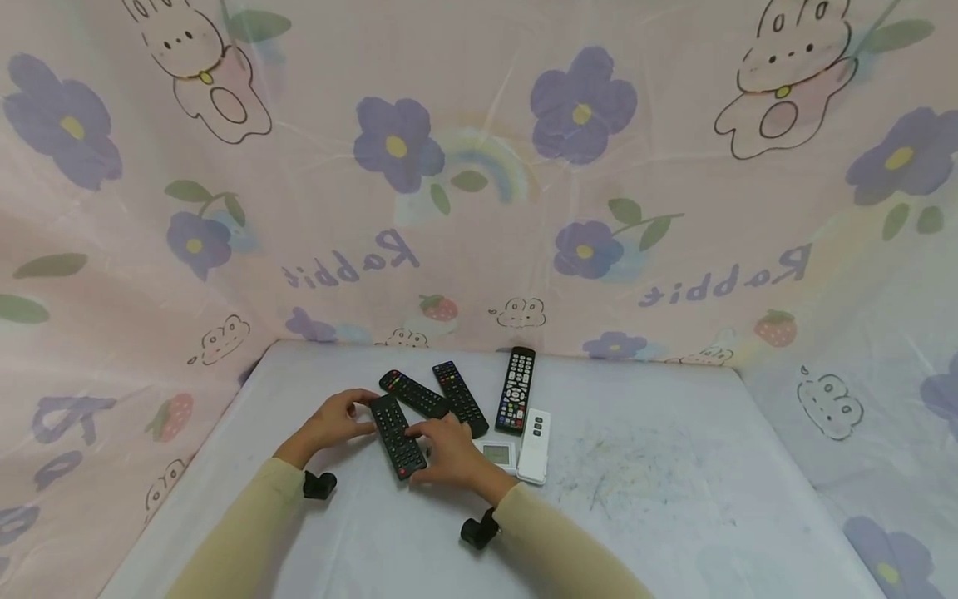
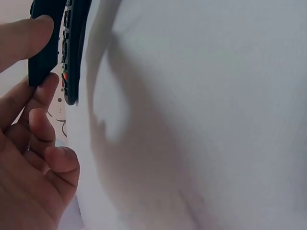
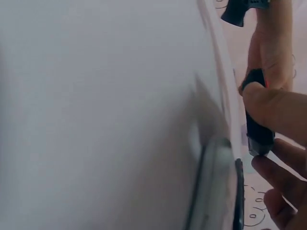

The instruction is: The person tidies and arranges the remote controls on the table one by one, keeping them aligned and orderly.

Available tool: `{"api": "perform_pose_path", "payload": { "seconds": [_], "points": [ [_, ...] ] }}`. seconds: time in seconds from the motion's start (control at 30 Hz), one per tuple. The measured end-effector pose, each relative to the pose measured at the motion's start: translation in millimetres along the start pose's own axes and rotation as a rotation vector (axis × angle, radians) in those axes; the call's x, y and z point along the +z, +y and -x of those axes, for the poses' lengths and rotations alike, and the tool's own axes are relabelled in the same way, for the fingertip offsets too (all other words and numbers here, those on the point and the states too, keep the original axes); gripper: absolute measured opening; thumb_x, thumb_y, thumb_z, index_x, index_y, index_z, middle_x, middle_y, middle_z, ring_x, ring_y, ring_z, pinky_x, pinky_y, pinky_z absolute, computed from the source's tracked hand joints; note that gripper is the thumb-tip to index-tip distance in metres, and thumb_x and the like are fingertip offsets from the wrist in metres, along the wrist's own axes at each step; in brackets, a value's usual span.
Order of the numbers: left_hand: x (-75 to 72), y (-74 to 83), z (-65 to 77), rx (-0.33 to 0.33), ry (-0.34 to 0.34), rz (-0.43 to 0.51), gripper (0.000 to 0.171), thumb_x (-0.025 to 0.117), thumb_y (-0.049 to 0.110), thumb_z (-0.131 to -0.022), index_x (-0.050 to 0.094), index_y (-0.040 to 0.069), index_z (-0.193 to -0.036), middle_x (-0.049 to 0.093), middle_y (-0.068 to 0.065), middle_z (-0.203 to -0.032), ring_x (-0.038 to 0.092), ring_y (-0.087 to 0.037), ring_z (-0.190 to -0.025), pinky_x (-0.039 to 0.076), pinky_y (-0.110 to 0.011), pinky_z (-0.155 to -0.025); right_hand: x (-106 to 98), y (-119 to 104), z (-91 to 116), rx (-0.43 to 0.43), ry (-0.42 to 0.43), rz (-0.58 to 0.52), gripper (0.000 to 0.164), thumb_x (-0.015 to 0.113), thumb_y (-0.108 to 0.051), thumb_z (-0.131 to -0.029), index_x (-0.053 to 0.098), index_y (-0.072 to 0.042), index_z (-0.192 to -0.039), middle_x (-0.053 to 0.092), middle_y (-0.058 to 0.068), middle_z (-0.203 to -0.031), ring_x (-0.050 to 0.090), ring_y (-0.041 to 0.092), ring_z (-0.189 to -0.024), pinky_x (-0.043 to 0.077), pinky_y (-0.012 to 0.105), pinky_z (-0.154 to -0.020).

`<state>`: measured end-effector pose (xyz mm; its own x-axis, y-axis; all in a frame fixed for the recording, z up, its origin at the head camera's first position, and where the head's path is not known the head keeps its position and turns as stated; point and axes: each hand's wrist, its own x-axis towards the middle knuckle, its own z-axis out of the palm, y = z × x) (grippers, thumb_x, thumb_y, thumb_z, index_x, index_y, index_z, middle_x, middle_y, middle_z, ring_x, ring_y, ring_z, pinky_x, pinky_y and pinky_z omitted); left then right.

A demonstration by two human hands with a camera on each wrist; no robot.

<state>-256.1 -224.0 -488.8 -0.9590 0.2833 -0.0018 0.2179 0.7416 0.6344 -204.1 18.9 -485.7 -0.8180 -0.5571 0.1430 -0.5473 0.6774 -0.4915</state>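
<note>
Both hands hold one black remote control [image 1: 397, 437] above the white table, its buttons facing up. My left hand [image 1: 340, 420] pinches its far left edge between thumb and fingers; the left wrist view shows this remote's dark side [image 2: 43, 64] edge-on. The right hand [image 1: 452, 456] grips its near right part, with the thumb on one face and fingers on the other in the right wrist view. Just behind lie two more black remotes, one slanting [image 1: 414, 393] and one beside it [image 1: 462, 403], partly hidden by the right hand.
A long black remote [image 1: 516, 389] with a coloured button row lies to the right. Below it are a white remote [image 1: 534, 447] and a white device with a small screen [image 1: 497, 454], partly covered by my right hand. A patterned curtain [image 1: 479, 208] rises behind the table [image 1: 636, 516].
</note>
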Motion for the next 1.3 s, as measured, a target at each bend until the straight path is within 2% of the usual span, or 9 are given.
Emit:
{"api": "perform_pose_path", "payload": {
  "seconds": [0.23,0.27,0.4,0.47,0.53,0.77,0.9,1.1,1.3],
  "points": [
    [-0.8,3.3,3.1,0.029,0.011,0.033,0.047,0.071,0.024,-0.070,0.054,0.017,-0.113,0.060,-0.005,-0.103,0.046,-0.014,-0.073,0.039,-0.026,-0.058,-11.1,-0.8,4.5,0.011,-0.035,-0.100,0.066,0.076,-0.033,-0.062,0.049,-0.022,-0.121,0.053,-0.010,-0.117,0.047,0.010,-0.099,0.034,0.034,-0.095],
    [-0.7,3.5,3.4,0.031,0.011,0.031,0.047,0.071,0.025,-0.070,0.053,0.017,-0.113,0.060,-0.005,-0.103,0.046,-0.014,-0.072,0.039,-0.026,-0.057,-12.3,-1.0,5.3,0.012,-0.037,-0.123,0.066,0.076,-0.032,-0.062,0.049,-0.020,-0.121,0.054,-0.009,-0.118,0.049,0.011,-0.099,0.036,0.033,-0.095],
    [-0.7,6.0,5.5,0.034,0.008,0.030,0.047,0.071,0.026,-0.071,0.053,0.018,-0.113,0.061,-0.005,-0.102,0.046,-0.013,-0.072,0.038,-0.025,-0.057,-14.9,-1.1,6.7,0.021,-0.064,-0.169,0.066,0.076,-0.028,-0.063,0.048,-0.017,-0.123,0.056,-0.007,-0.115,0.055,0.010,-0.094,0.042,0.025,-0.086],
    [-1.3,7.8,6.9,0.042,0.010,0.030,0.047,0.071,0.026,-0.070,0.053,0.017,-0.112,0.061,-0.005,-0.101,0.045,-0.013,-0.071,0.037,-0.025,-0.057,-15.5,-1.3,6.9,0.025,-0.083,-0.211,0.067,0.076,-0.025,-0.064,0.048,-0.016,-0.123,0.057,-0.006,-0.112,0.056,0.009,-0.090,0.045,0.019,-0.074],
    [-1.9,9.4,8.2,0.048,0.013,0.032,0.046,0.071,0.026,-0.070,0.053,0.016,-0.112,0.062,-0.004,-0.100,0.045,-0.014,-0.071,0.037,-0.025,-0.058,-16.0,-1.3,7.4,0.037,-0.102,-0.250,0.067,0.076,-0.022,-0.064,0.047,-0.016,-0.124,0.058,-0.006,-0.110,0.056,0.005,-0.086,0.045,0.016,-0.069],
    [-2.6,14.1,14.2,0.033,0.011,0.052,0.049,0.072,0.029,-0.070,0.050,0.015,-0.112,0.059,-0.002,-0.100,0.046,-0.015,-0.075,0.037,-0.025,-0.057,-19.8,-1.3,13.1,0.081,-0.137,-0.439,0.069,0.074,-0.009,-0.065,0.045,-0.017,-0.127,0.055,0.004,-0.116,0.058,0.001,-0.074,0.047,0.016,-0.063],
    [-0.8,15.5,17.1,0.034,0.012,0.055,0.052,0.072,0.030,-0.070,0.048,0.016,-0.114,0.057,-0.001,-0.102,0.046,-0.014,-0.075,0.038,-0.025,-0.056,-22.6,2.1,17.0,0.076,-0.133,-0.463,0.069,0.072,-0.009,-0.066,0.043,-0.019,-0.128,0.058,0.003,-0.108,0.057,0.001,-0.070,0.047,0.018,-0.060],
    [0.6,20.0,21.7,0.078,0.014,0.070,0.054,0.070,0.027,-0.071,0.046,0.018,-0.117,0.056,-0.003,-0.101,0.049,-0.015,-0.074,0.040,-0.025,-0.056,-25.8,8.2,19.7,0.031,-0.132,-0.496,0.072,0.072,-0.012,-0.064,0.042,-0.019,-0.129,0.061,0.001,-0.096,0.057,0.002,-0.068,0.048,0.019,-0.059],
    [1.6,23.1,25.1,0.107,0.006,0.076,0.058,0.069,0.030,-0.072,0.043,0.020,-0.122,0.056,-0.003,-0.099,0.051,-0.014,-0.072,0.042,-0.023,-0.053,-31.3,10.1,22.9,0.035,-0.122,-0.470,0.075,0.076,-0.017,-0.062,0.043,-0.022,-0.129,0.060,-0.003,-0.084,0.055,0.004,-0.064,0.047,0.020,-0.056]
  ]
}}
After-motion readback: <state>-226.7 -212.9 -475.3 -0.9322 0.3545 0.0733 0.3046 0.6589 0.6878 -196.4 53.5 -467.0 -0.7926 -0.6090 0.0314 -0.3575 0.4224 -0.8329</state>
